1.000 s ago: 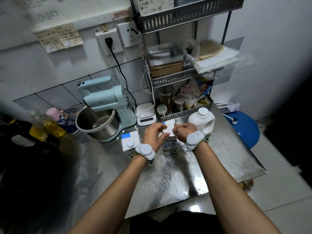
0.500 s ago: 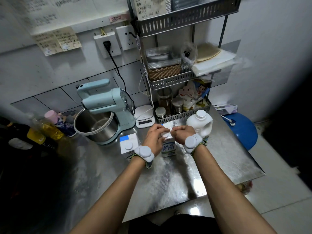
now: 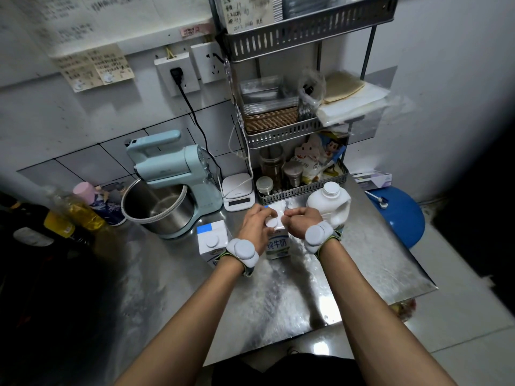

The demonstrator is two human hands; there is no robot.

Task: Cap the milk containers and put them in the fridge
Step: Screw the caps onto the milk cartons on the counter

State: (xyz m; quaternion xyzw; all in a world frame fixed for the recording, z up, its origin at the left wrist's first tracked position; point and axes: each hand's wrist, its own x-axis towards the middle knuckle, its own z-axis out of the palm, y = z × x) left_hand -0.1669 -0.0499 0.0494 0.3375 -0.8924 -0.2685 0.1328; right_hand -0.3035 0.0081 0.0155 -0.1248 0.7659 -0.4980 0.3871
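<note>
Head view, looking down. Landmark for all positions: the middle milk carton (image 3: 277,243), upright near the centre of the steel table (image 3: 278,296).

Largest first. Table: bare and reflective on the near side of the carton. Stand mixer (image 3: 172,185) with its steel bowl: behind and to the left of the carton, well apart. Wire rack (image 3: 303,135): behind the carton, against the wall. White milk jug (image 3: 331,207): just right of and slightly behind the carton, cap already seated. Second carton (image 3: 213,242): just left of the landmark carton, round cap on top, appears closed. Kitchen scale (image 3: 238,192): behind the carton, between mixer and rack.

Left hand (image 3: 257,229): curled round the carton's top, fingers around the small white cap (image 3: 271,222). Right hand (image 3: 302,224): clenched, pinching the carton's top edge from the right side. Cannot tell whether the cap is fully threaded.

Judgement: step in hand is capping the middle carton, probably the last container still open. No fridge in view.

Next move calls for turning the cap until snug while the right hand steadies the carton upright, then gathering the three containers, upright, for the fridge.
</note>
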